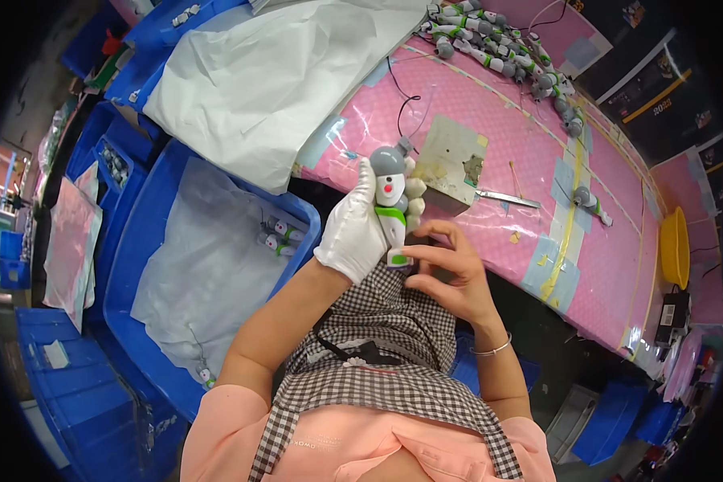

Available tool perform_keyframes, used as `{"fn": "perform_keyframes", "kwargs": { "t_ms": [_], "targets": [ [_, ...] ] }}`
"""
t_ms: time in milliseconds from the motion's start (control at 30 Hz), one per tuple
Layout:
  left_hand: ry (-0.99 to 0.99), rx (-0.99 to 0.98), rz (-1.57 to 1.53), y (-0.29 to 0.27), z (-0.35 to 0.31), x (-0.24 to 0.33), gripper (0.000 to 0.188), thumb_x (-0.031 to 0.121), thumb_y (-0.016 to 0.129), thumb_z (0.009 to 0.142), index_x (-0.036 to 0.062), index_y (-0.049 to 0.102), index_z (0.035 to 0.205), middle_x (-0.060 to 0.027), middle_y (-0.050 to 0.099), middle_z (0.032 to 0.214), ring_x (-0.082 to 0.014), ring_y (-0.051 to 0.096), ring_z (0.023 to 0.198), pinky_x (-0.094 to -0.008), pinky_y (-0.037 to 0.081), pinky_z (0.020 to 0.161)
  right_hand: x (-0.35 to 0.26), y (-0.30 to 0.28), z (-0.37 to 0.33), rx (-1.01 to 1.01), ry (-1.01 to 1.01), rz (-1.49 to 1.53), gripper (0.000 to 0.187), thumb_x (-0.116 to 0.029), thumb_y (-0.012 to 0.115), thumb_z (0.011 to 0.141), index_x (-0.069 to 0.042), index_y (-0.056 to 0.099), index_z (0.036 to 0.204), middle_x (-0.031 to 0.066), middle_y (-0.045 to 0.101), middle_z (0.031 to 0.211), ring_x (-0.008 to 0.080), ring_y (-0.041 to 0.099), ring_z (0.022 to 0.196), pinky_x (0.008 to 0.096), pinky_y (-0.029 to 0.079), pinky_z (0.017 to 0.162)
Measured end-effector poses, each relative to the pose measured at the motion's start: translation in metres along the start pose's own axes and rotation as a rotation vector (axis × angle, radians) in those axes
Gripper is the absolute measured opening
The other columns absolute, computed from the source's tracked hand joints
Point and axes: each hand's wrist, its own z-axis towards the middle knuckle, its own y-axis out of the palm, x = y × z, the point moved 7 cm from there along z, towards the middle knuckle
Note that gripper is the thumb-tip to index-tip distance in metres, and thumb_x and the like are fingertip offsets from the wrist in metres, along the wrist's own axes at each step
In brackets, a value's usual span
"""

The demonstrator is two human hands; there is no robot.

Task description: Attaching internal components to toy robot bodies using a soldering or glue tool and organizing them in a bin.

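My left hand (355, 233), in a white glove, is closed around a snowman figurine (393, 210). The figurine stands upright in its grip, with a grey cap, a white face with a red nose, and a green scarf. A dark cord runs up from the cap's top. Bare and with fingers curved apart, my right hand (456, 269) is beside the figurine's base; whether a fingertip touches it I cannot tell. Just beyond the figurine, a worn grey metal block (451, 161) sits on the pink-covered table (498, 249).
A heap of similar figurines (498, 48) lies at the far edge, and one lone figurine (591, 205) at the right. Tweezers (508, 199) rest by the block. On the left is a blue bin (120, 273) lined with white sheeting, holding a few figurines. White sheeting (273, 88) covers the back left.
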Motion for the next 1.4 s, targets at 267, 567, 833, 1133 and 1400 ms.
{"fn": "perform_keyframes", "kwargs": {
  "t_ms": [267,567,833,1133,1400],
  "targets": [
    [-0.448,-0.056,0.025,0.0,-0.017,-0.055,0.067,0.058,0.028,0.091,0.0031,0.046,0.125,-0.0065,0.06,0.089,-0.0168,0.058,0.071,-0.0295,0.048,0.063,0.044,-0.073,0.019,0.43,0.543,0.711,0.032,-0.019,0.052,0.092,0.005,0.054,0.114,0.0151,0.064,0.101,0.0104,0.056,0.051,0.0219,0.05,0.048],
    [-0.595,-0.019,0.1,-0.009,-0.028,-0.086,0.07,0.061,0.029,0.089,0.0022,0.046,0.123,-0.0097,0.061,0.09,-0.0182,0.059,0.074,-0.03,0.049,0.062,0.07,-0.099,0.003,0.516,0.557,0.784,0.033,-0.016,0.057,0.087,0.004,0.055,0.113,0.0117,0.066,0.092,0.01,0.061,0.056,0.021,0.053,0.052],
    [-0.671,-0.01,0.011,-0.002,-0.017,-0.099,0.065,0.057,0.031,0.091,0.0019,0.045,0.122,-0.0105,0.059,0.096,-0.0211,0.059,0.079,-0.0328,0.051,0.068,0.087,-0.11,0.019,0.399,0.485,0.166,0.017,-0.016,0.061,0.083,-0.001,0.067,0.088,-0.002,0.052,0.064,0.0021,0.039,0.042,0.0172,0.028,0.038],
    [-0.398,-0.017,0.294,0.008,-0.004,-0.068,0.037,0.037,0.046,0.093,0.0045,0.049,0.111,-0.0094,0.061,0.091,-0.0159,0.06,0.074,-0.0277,0.051,0.066,0.095,-0.104,0.038,0.255,0.449,0.092,0.016,-0.016,0.055,0.082,-0.004,0.063,0.075,-0.0059,0.046,0.057,0.0014,0.035,0.049,0.0182,0.024,0.043],
    [-0.189,0.007,0.597,0.018,0.034,-0.034,0.028,0.016,0.057,0.088,-0.0018,0.052,0.108,-0.0074,0.06,0.092,-0.0136,0.06,0.078,-0.0269,0.05,0.071,0.106,-0.109,0.048,0.018,0.639,0.19,0.02,-0.02,0.052,0.082,-0.005,0.06,0.072,-0.0056,0.044,0.055,0.003,0.037,0.051,0.0196,0.027,0.045]
  ]
}}
